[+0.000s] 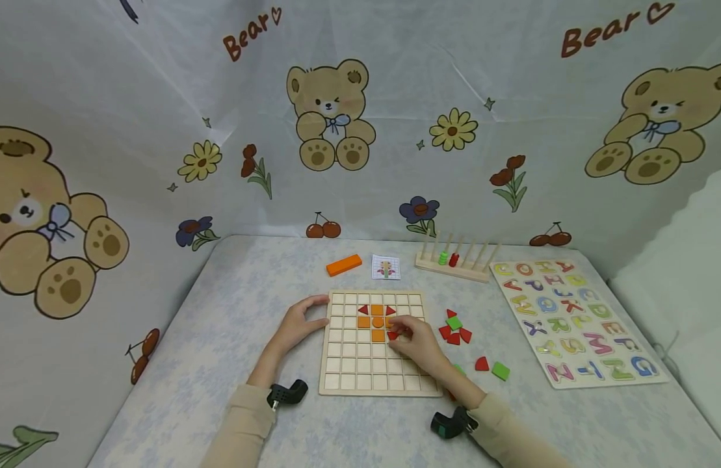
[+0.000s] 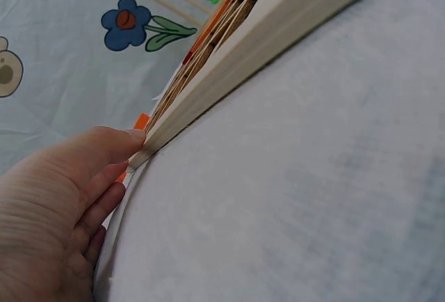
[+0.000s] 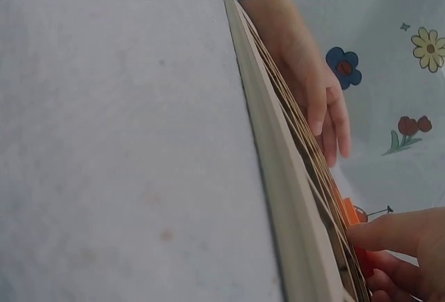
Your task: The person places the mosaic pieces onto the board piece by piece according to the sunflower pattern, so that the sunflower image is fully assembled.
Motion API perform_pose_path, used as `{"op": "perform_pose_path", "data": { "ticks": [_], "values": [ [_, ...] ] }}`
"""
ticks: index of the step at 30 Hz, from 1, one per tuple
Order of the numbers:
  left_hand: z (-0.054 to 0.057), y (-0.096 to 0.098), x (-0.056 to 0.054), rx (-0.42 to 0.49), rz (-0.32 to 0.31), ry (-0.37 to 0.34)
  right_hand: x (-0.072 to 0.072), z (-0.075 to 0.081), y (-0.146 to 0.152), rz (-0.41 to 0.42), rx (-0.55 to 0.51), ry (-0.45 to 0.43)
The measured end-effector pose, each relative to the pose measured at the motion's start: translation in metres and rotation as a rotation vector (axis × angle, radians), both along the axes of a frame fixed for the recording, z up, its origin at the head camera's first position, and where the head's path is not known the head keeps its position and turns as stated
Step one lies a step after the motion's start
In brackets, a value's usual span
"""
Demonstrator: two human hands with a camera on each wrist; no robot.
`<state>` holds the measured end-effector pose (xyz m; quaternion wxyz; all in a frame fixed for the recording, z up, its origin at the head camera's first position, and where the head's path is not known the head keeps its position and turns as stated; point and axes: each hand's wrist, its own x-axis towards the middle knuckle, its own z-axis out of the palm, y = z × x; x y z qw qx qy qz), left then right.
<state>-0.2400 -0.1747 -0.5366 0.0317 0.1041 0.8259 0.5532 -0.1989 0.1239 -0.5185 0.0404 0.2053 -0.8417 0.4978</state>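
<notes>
A wooden grid board [image 1: 348, 367] lies on the table, with orange pieces [image 1: 377, 310] set in a cross and red pieces [image 1: 363, 310] at its upper corners. My right hand [image 1: 419, 344] is over the board's right part, pinching a small red piece [image 1: 392, 336] at the cell beside the lower orange square. In the right wrist view the thumb and fingers close around that red piece [image 3: 364, 261]. My left hand [image 1: 298, 323] rests at the board's left edge, its thumb [image 2: 115, 143] against the rim and the fingers spread loosely.
Loose red and green pieces [image 1: 454, 322] lie right of the board. Behind it are an orange box [image 1: 344, 265], a pattern card [image 1: 386, 267] and a peg rack [image 1: 452, 268] with green and red beads. An alphabet board [image 1: 573, 325] occupies the right side.
</notes>
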Motion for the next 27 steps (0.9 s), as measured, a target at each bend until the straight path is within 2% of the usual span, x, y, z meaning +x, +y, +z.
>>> {"op": "perform_pose_path", "data": {
  "ticks": [5, 6, 8, 18, 23, 27],
  "values": [
    [0.002, -0.001, 0.001, 0.003, -0.004, -0.002, -0.003, -0.004, -0.001, 0.016, 0.006, 0.048],
    [-0.002, -0.003, -0.001, 0.001, -0.005, -0.001, -0.003, -0.004, -0.002, 0.018, 0.006, 0.057],
    [-0.002, -0.003, -0.001, -0.001, -0.006, -0.002, -0.004, -0.005, -0.003, 0.016, 0.007, 0.066],
    [-0.002, -0.002, -0.001, -0.009, -0.005, 0.006, -0.006, -0.004, -0.003, 0.01, 0.0, 0.034],
    [-0.002, -0.001, -0.001, -0.005, -0.006, -0.001, -0.007, 0.005, 0.012, -0.048, -0.001, 0.012],
    [-0.001, -0.001, -0.001, -0.003, -0.003, -0.005, -0.012, 0.009, 0.034, -0.146, 0.017, 0.035]
  ]
}}
